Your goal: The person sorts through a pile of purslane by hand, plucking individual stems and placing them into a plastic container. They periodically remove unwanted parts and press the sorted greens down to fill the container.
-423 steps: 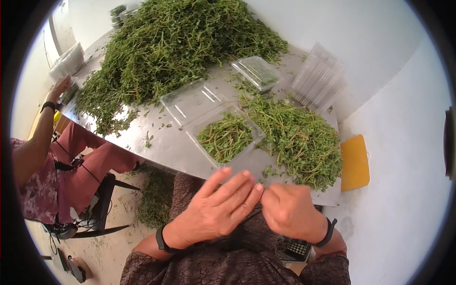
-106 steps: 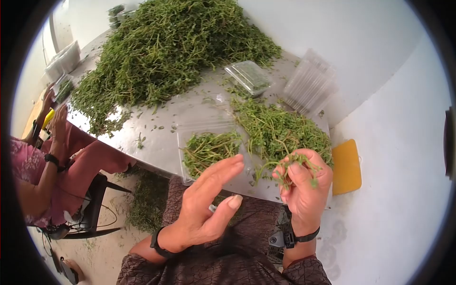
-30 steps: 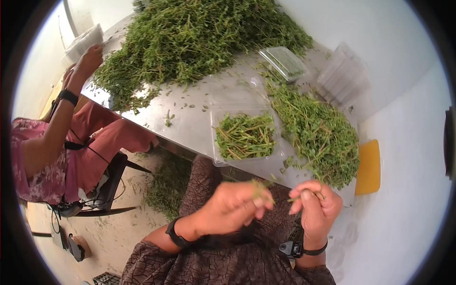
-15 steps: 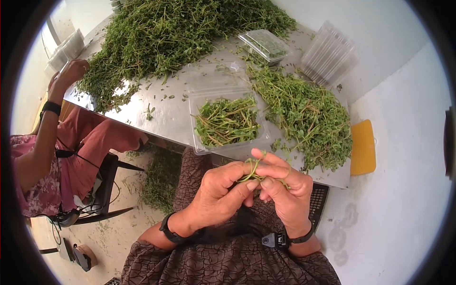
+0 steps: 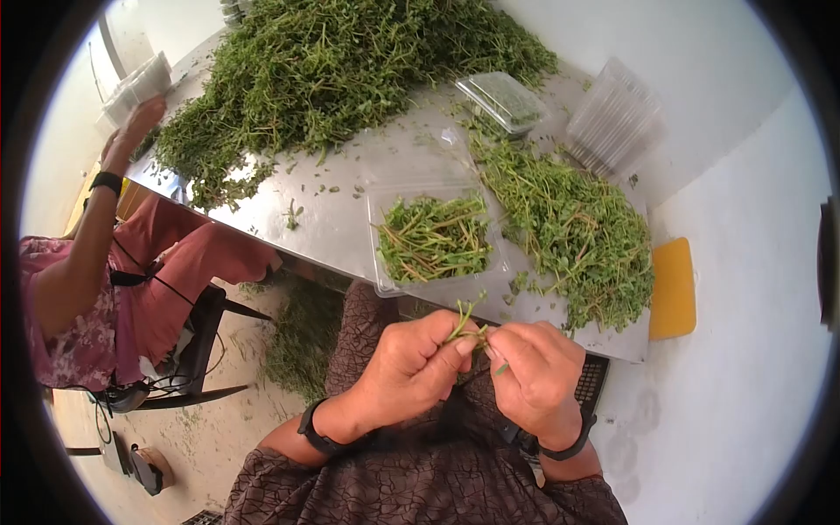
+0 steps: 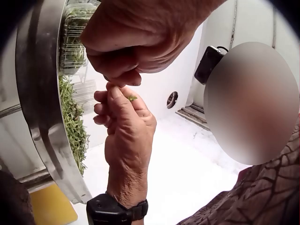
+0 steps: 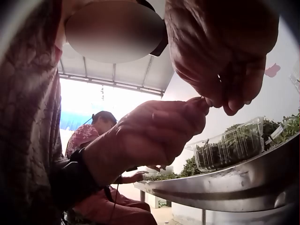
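Note:
My left hand [image 5: 404, 366] pinches a few green leafy stems [image 5: 467, 324] between thumb and fingers in the head view. Opposite it, my right hand [image 5: 541, 374] pinches the other end of the stems, the two sets of fingertips meeting. Both hands are held over my lap, just in front of the table edge. Beyond them an open clear plastic clamshell box [image 5: 381, 282] holds a bed of cut stems [image 5: 433, 241]. A loose heap of the same greens [image 5: 573, 241] lies right of the box. A green leaf tip [image 6: 132, 98] shows at my right fingers in the left wrist view.
A large mound of greens [image 5: 350, 79] covers the back of the metal table [image 5: 328, 223]. A closed filled clamshell [image 5: 503, 101] and a stack of clear boxes [image 5: 614, 118] stand behind the heap. A yellow board [image 5: 672, 293] is at right. Another person [image 5: 74, 280] sits at left.
A second ago my hands were apart; half a second ago they came together on the stems. My right hand has since turned over, knuckles up. The greens in the box look fuller than 14 seconds ago.

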`<state>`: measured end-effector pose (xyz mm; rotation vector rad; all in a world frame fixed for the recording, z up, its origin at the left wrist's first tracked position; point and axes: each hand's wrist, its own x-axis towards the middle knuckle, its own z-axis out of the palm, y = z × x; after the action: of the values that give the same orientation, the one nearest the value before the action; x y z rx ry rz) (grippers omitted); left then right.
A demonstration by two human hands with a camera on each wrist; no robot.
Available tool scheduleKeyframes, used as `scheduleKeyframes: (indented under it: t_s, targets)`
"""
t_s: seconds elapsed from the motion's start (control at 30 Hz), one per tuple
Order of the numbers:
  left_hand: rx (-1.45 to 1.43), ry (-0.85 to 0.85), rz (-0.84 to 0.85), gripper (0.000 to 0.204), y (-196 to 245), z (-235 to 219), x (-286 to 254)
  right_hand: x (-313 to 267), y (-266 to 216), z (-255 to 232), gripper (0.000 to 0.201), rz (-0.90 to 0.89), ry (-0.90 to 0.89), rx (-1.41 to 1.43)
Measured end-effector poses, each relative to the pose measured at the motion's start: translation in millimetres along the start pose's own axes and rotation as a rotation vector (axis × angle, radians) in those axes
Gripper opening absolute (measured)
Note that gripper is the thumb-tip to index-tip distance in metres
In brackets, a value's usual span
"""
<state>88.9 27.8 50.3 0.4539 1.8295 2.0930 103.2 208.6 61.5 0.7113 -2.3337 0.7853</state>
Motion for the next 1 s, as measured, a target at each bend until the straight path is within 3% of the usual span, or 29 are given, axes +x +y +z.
scheduleKeyframes:
  t_s: [0.13,0.23,0.37,0.43,0.47,0.57,0.63,0.7,0.77,0.83,0.87,1.0]
  targets:
    - [0.306,0.000,0.229,0.007,0.7,-3.5,0.6,2.1,-0.4,-2.6,0.033,-0.099,-0.072,-0.157]
    - [0.389,-0.005,0.350,0.008,-3.1,-6.9,2.4,8.4,-2.1,-6.7,0.030,-0.112,-0.148,-0.124]
    - [0.405,-0.005,0.374,0.008,5.1,-14.3,1.4,15.8,-3.6,-8.0,0.027,-0.073,-0.159,-0.008]
    - [0.353,-0.165,0.349,0.010,14.7,-23.4,1.7,19.1,1.3,-8.0,0.023,0.008,-0.015,0.142]
    - [0.355,-0.165,0.350,0.010,21.3,-24.8,2.5,22.0,2.8,-9.9,0.019,0.052,0.019,0.208]
    - [0.365,0.079,0.367,0.014,32.3,-28.9,5.1,35.3,-2.3,-13.6,0.015,0.160,0.127,0.242]
    - [0.481,0.224,0.462,0.013,29.1,-35.0,13.7,48.9,1.5,-8.8,0.016,0.111,0.129,0.196]
    - [0.576,0.250,0.492,0.014,27.7,-40.0,26.1,61.1,9.5,3.7,0.019,0.004,0.215,0.165]
    - [0.674,0.277,0.519,0.019,26.6,-42.6,38.3,67.2,19.5,13.2,0.023,0.012,0.167,0.135]
    - [0.825,0.285,0.531,0.037,26.2,-39.8,50.7,75.3,21.4,20.8,0.027,0.027,0.115,0.065]
    - [0.894,0.189,0.523,0.054,25.7,-44.3,49.2,75.4,22.3,17.9,0.028,0.004,0.086,0.015]
    - [0.903,0.158,0.515,0.054,26.4,-52.9,40.9,65.6,33.3,10.2,0.027,0.028,0.095,0.018]
